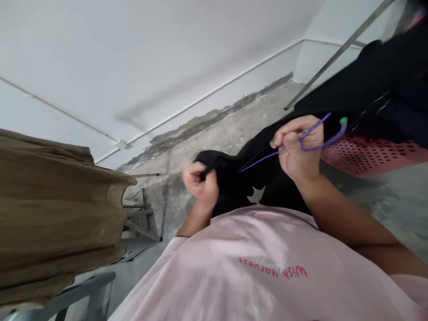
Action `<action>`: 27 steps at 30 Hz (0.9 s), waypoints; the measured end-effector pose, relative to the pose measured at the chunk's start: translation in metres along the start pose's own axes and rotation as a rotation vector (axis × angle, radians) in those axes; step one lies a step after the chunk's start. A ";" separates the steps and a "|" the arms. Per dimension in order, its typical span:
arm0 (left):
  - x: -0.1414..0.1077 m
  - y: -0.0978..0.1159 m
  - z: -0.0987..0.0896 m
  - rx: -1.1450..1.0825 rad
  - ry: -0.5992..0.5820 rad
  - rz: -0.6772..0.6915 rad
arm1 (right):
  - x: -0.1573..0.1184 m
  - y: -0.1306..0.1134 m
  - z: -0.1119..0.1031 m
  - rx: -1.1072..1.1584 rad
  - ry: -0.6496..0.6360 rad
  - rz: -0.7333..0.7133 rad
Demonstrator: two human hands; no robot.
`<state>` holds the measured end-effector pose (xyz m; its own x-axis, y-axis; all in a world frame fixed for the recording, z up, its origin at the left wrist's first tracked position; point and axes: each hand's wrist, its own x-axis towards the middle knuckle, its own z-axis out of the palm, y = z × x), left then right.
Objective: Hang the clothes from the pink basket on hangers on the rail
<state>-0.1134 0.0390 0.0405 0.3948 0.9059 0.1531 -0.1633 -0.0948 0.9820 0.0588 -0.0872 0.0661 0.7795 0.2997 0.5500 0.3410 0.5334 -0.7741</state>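
Pale pink fabric shirt [214, 267], red lettering, nearest. Hands apart: left hand [202, 185] clamped on edge of black cloth garment [230, 189] over lap; right hand [299, 149] pinching thin purple cord [262, 160], green-tipped end curving beside pink perforated plastic basket [371, 156].

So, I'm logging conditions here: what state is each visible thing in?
left grip, pinching black cloth
right grip, pinching purple cord
black cloth, gathered at left grip
purple cord, curled at its green-tipped end
brown cloth, draped, creased
pink basket, partly hidden
pink shirt, worn, wrinkled
wall, flaking along its base
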 end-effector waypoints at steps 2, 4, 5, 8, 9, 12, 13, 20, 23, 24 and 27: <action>-0.019 -0.005 0.008 0.172 -0.294 0.231 | 0.003 0.002 0.000 -0.035 0.072 -0.073; -0.030 -0.007 0.014 0.362 -0.834 0.355 | 0.005 0.004 -0.003 -0.078 0.111 -0.157; -0.032 -0.006 0.016 0.429 -1.094 0.352 | 0.005 0.005 -0.005 -0.100 0.111 -0.195; -0.026 -0.001 0.017 0.541 -1.494 0.312 | 0.005 0.005 -0.010 -0.133 0.113 -0.289; -0.022 0.002 0.015 0.562 -1.499 0.319 | 0.005 0.003 -0.010 -0.123 0.133 -0.307; -0.011 0.007 0.005 0.568 -1.346 0.404 | 0.005 -0.007 -0.010 -0.079 0.227 -0.252; -0.008 0.009 0.001 0.553 -1.251 0.437 | 0.005 -0.012 -0.009 -0.068 0.255 -0.211; -0.003 0.009 -0.006 0.340 -0.448 0.375 | -0.003 -0.048 -0.005 0.083 0.244 -0.148; -0.006 0.003 0.003 0.397 -0.554 0.348 | -0.008 -0.060 -0.003 0.107 0.227 -0.143; -0.007 0.002 0.006 0.444 -0.602 0.366 | -0.009 -0.062 -0.003 0.104 0.231 -0.137; -0.007 0.000 0.012 0.615 -0.670 0.492 | -0.010 -0.063 -0.003 0.125 0.167 -0.088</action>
<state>-0.1050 0.0279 0.0408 0.8627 0.3120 0.3980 -0.0267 -0.7578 0.6520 0.0307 -0.1260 0.1082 0.8295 0.1177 0.5459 0.3521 0.6486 -0.6748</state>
